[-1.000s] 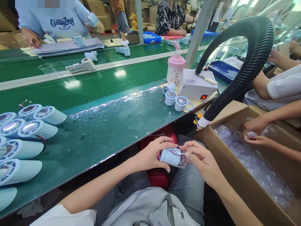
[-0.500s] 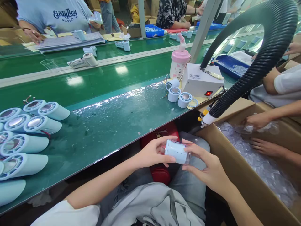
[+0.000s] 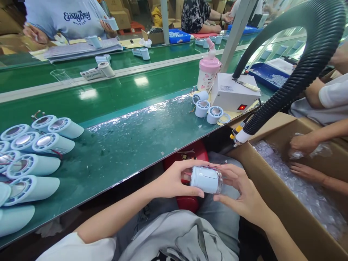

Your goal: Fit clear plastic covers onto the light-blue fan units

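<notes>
Over my lap, below the bench edge, both hands hold one pale blue fan housing (image 3: 205, 179) that lies on its side, with thin red wires along its top and a clear plastic cap on its right end. My left hand (image 3: 174, 179) grips its left end, thumb underneath. My right hand (image 3: 241, 194) cups the right end at the cap. Several more pale blue housings (image 3: 32, 165) lie in rows on the green bench at the far left.
A white box with a red lit switch (image 3: 233, 95), a pink bottle (image 3: 208, 72) and three small housings (image 3: 208, 108) stand at the bench's right. A black ribbed hose (image 3: 293, 76) arches over a cardboard box (image 3: 274, 195) of clear caps, where another person's hands (image 3: 303, 156) reach in. Other people work across the belt.
The housing has been turned in my hands, so its wires moved from the facing side to the top, and the clear cap now sits on its right end. The neighbour's hands shifted inside the box.
</notes>
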Available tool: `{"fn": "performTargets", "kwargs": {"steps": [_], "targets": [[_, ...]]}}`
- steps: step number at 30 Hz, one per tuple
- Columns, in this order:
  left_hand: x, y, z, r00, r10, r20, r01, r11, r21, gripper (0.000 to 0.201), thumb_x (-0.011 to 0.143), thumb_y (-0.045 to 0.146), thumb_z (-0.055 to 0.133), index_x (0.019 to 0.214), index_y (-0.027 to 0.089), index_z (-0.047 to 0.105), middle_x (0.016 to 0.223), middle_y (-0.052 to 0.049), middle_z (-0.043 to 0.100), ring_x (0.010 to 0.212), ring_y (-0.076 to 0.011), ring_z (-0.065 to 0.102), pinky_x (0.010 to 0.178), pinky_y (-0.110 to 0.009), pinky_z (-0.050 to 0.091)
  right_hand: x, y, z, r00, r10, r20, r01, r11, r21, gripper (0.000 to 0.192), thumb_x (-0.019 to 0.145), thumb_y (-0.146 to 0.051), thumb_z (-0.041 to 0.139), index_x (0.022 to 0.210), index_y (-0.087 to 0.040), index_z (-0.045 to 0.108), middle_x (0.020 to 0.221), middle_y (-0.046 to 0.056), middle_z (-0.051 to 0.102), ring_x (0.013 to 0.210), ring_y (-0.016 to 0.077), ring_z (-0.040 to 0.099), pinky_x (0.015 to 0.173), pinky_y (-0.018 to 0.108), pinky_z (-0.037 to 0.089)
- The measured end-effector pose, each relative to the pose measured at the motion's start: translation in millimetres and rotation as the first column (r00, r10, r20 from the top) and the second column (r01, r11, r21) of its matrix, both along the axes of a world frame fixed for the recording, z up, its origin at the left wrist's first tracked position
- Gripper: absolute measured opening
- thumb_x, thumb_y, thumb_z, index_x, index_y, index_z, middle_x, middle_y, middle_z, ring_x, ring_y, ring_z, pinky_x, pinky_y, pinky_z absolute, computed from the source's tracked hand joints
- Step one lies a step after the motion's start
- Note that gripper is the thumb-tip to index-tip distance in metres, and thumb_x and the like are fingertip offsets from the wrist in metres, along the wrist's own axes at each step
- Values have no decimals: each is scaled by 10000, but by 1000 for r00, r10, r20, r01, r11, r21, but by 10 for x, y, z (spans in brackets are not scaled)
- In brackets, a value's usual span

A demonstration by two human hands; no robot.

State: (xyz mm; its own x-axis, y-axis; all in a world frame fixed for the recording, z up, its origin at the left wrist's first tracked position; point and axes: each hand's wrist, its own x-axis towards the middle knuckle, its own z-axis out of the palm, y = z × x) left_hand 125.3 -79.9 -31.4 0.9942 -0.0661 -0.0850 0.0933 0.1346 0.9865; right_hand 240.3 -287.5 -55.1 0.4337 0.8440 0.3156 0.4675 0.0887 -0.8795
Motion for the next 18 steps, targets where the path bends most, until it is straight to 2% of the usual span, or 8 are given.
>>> {"fn": "performTargets", "kwargs": {"steps": [3, 5, 7, 11, 15, 18], "targets": [[-8, -5, -6, 1000, -5, -25, 5, 1000, -30, 687, 656, 141, 821, 1289, 244, 575, 1311, -98, 608, 1101, -244, 642, 866, -311, 555, 15, -1, -33, 988, 10, 155, -27, 994, 103, 687, 836, -152, 697, 1397, -342, 349, 1356, 73, 552, 1244, 242, 558, 959, 396, 565], [-15, -8, -14, 999, -8, -51, 6, 999, -33, 683, 660, 158, 821, 1291, 237, 570, 1308, -102, 608, 1058, -236, 657, 855, -318, 556, 27, -7, -10, 966, 26, 257, -41, 998, 52, 614, 840, -169, 692, 1369, -316, 418, 1326, 82, 581, 1225, 251, 573, 968, 383, 557], [-25, -12, -24, 998, -8, -65, 7, 1000, -12, 694, 655, 180, 829, 1294, 231, 565, 1299, -106, 611, 1007, -226, 669, 837, -319, 556, 29, -16, 33, 958, 28, 287, -21, 999, -27, 506, 830, -205, 705, 1292, -279, 513, 1251, 85, 632, 1174, 257, 611, 944, 346, 569], [-41, -10, -26, 1000, -18, -18, 19, 998, 59, 736, 646, 238, 843, 1320, 259, 548, 1269, -97, 620, 988, -225, 665, 801, -302, 555, -3, -22, 83, 995, 3, 95, 3, 998, -63, 444, 801, -220, 737, 1202, -277, 556, 1181, 50, 665, 1113, 214, 644, 895, 256, 583], [-49, 11, -2, 996, -19, 87, 5, 987, 161, 765, 629, 275, 857, 1330, 288, 551, 1288, -93, 607, 1124, -256, 606, 886, -320, 531, -39, -17, 89, 996, -15, -93, 7, 996, -87, 455, 782, -199, 759, 1176, -315, 563, 1180, 3, 657, 1101, 173, 641, 921, 227, 561], [-57, 31, 16, 991, -44, 125, 20, 982, 186, 775, 631, 252, 857, 1338, 296, 543, 1326, -97, 583, 1203, -267, 560, 937, -334, 515, -43, -28, 117, 978, -31, -206, 4, 991, -131, 446, 780, -218, 769, 1163, -333, 573, 1132, -16, 651, 1031, 153, 658, 913, 227, 564]]}}
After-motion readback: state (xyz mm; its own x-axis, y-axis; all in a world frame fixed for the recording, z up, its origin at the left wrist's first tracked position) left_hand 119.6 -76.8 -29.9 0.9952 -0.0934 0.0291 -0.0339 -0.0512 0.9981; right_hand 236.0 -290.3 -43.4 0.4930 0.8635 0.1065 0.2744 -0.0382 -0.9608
